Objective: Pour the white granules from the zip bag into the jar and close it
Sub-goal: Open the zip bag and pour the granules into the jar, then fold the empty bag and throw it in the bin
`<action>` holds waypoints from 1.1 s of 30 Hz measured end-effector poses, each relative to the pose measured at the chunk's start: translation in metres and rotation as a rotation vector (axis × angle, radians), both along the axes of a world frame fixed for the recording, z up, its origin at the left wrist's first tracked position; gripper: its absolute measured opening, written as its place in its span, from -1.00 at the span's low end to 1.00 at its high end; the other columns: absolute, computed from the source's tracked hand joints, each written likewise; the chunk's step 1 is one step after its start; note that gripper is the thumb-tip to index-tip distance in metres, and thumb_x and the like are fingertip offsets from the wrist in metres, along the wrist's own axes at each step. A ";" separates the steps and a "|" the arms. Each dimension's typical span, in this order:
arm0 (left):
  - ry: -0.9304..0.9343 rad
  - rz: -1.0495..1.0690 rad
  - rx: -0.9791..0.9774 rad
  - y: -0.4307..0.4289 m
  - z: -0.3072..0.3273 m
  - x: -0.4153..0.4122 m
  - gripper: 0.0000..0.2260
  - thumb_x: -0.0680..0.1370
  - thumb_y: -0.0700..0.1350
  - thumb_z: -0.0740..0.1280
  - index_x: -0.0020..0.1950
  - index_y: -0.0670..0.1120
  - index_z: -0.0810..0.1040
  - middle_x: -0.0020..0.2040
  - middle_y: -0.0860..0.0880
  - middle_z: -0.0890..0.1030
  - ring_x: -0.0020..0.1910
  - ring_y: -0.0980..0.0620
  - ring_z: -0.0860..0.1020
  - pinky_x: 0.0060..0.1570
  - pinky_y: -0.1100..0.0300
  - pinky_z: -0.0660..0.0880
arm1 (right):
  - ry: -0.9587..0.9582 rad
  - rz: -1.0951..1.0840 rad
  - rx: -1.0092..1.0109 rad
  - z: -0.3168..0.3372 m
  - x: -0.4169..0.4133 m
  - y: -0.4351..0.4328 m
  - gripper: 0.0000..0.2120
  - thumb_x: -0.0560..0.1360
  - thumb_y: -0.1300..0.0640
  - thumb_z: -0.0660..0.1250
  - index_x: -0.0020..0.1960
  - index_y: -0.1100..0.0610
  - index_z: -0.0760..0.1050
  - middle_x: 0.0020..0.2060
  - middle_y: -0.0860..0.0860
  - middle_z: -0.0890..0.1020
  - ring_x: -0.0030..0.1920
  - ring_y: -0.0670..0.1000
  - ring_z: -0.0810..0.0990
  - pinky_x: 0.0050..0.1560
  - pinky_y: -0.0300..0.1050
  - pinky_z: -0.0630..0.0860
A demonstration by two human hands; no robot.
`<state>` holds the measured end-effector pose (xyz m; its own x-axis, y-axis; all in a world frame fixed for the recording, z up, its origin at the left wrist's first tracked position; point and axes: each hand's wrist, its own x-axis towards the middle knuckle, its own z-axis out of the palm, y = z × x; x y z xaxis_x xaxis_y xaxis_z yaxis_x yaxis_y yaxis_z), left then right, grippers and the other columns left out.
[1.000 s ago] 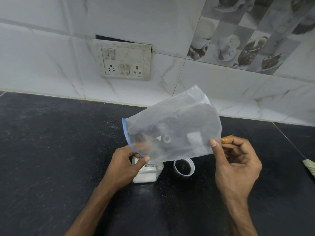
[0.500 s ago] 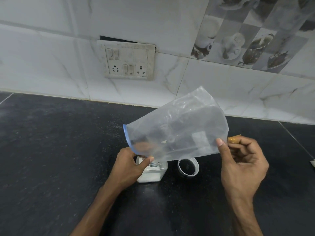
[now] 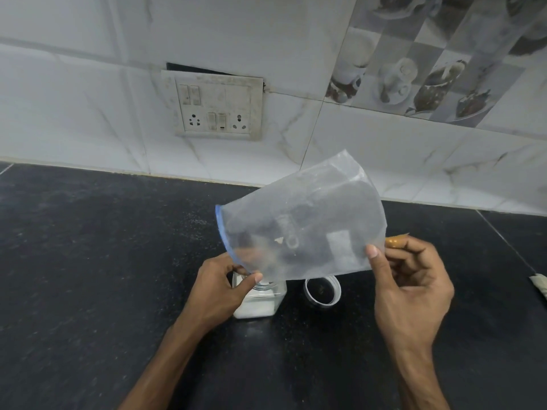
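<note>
Pinching the zip bag (image 3: 302, 229) at its blue mouth with my left hand (image 3: 220, 287) and at its bottom edge with my right hand (image 3: 410, 287), I am tilting it over the open jar (image 3: 260, 303) of white granules (image 3: 256, 309), its lid (image 3: 322, 291) lying just beside on the black counter (image 3: 88, 261).

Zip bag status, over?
Left hand pinches zip bag at its blue mouth over open jar; right hand lifts the bottom. Bag looks near empty. Lid off, beside jar. Nothing blocking.
</note>
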<state>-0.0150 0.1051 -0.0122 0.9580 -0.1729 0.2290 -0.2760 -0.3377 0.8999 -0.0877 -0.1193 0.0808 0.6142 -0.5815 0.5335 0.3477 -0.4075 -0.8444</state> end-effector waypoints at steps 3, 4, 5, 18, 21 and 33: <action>0.000 0.004 -0.006 0.000 0.000 0.000 -0.78 0.42 -0.16 0.53 -0.13 0.17 0.65 -0.16 0.31 0.67 -0.17 0.18 0.64 -0.13 0.29 0.54 | -0.006 -0.015 0.024 -0.001 0.000 0.000 -0.70 0.44 0.34 0.50 -0.05 -0.01 0.52 -0.24 -0.16 0.69 -0.21 -0.15 0.66 -0.14 -0.35 0.54; -0.003 0.006 -0.005 0.000 0.001 -0.001 -0.80 0.42 -0.16 0.53 -0.13 0.15 0.65 -0.15 0.32 0.66 -0.17 0.20 0.64 -0.13 0.31 0.53 | -0.001 -0.009 0.028 -0.001 0.000 -0.001 -0.71 0.44 0.34 0.49 -0.05 -0.02 0.52 -0.23 -0.16 0.69 -0.21 -0.15 0.66 -0.14 -0.35 0.54; -0.014 0.002 -0.006 0.000 0.002 -0.001 -0.81 0.42 -0.17 0.52 -0.14 0.13 0.66 -0.15 0.34 0.66 -0.17 0.22 0.63 -0.14 0.36 0.51 | 0.004 -0.007 0.026 -0.001 0.000 -0.001 -0.71 0.44 0.33 0.49 -0.04 -0.02 0.52 -0.23 -0.16 0.69 -0.21 -0.15 0.66 -0.14 -0.36 0.54; -0.193 0.021 -0.187 0.000 0.028 -0.007 -0.84 0.44 -0.04 0.51 0.01 0.11 0.69 0.04 0.27 0.67 0.06 0.24 0.64 0.08 0.33 0.54 | 0.072 -0.051 0.183 -0.023 -0.014 -0.005 -0.64 0.43 0.33 0.49 0.05 -0.05 0.51 -0.20 -0.08 0.73 -0.22 -0.16 0.66 -0.15 -0.42 0.54; -0.398 0.066 -0.148 0.007 0.056 -0.002 -0.80 0.45 0.03 0.44 0.06 0.12 0.66 0.01 0.27 0.67 0.05 0.15 0.60 0.07 0.35 0.48 | 0.152 -0.008 0.213 -0.034 -0.019 -0.011 -0.58 0.37 0.32 0.54 0.06 -0.07 0.51 -0.19 -0.02 0.73 -0.25 -0.15 0.66 -0.16 -0.43 0.55; -0.467 -0.263 0.069 0.031 0.131 0.000 -0.85 0.43 -0.29 0.50 -0.11 -0.05 0.71 -0.13 0.12 0.68 -0.09 0.10 0.66 -0.07 0.25 0.54 | 0.365 0.206 -0.190 -0.022 -0.022 -0.010 -0.23 0.21 0.16 0.67 0.30 -0.25 0.44 0.29 -0.26 0.56 0.30 -0.23 0.52 0.13 -0.28 0.53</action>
